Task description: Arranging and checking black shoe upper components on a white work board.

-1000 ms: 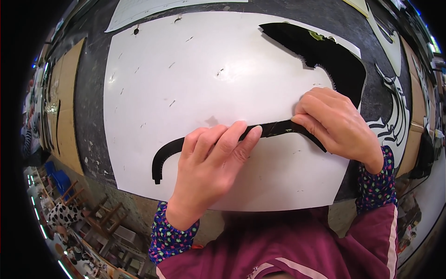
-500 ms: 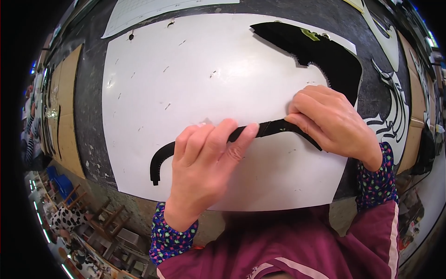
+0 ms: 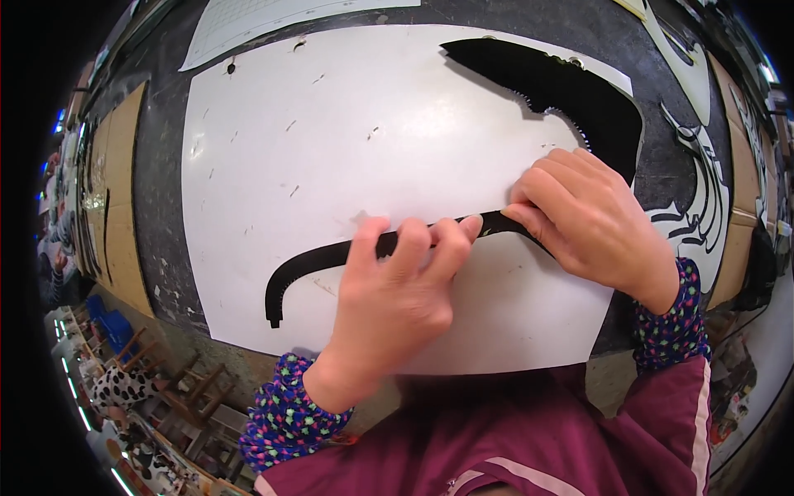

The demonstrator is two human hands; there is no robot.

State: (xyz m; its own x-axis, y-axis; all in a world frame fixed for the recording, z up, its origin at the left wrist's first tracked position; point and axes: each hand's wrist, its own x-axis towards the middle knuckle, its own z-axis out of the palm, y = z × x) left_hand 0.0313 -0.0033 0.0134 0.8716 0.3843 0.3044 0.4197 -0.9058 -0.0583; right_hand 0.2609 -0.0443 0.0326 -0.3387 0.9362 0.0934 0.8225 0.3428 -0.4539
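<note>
A narrow black strip (image 3: 316, 256), curved down at its left end and with fine notches along an inner edge, lies across a white board (image 3: 248, 178). My left hand (image 3: 395, 302) rests over its middle, fingertips on the far side and thumb near the upper edge, gripping it. Close by on the right, my right hand (image 3: 589, 223) pinches the strip between thumb and bent fingers and covers its right end. Beyond that hand lies a wider black piece (image 3: 529, 74) with a pointed left tip and a notched inner edge; its lower part is partly hidden.
The board lies on a dark worktable (image 3: 161, 207). White cut-out templates (image 3: 699, 198) lie at the right, and a gridded white sheet (image 3: 248, 29) at the far left. Cardboard (image 3: 116, 198) sits along the left side. Wooden stools (image 3: 194, 388) stand below the table.
My left hand has slid right along the strip toward my right hand, uncovering more of its left part. A yellow-green patch on the wider black piece no longer shows. My right hand has hardly moved.
</note>
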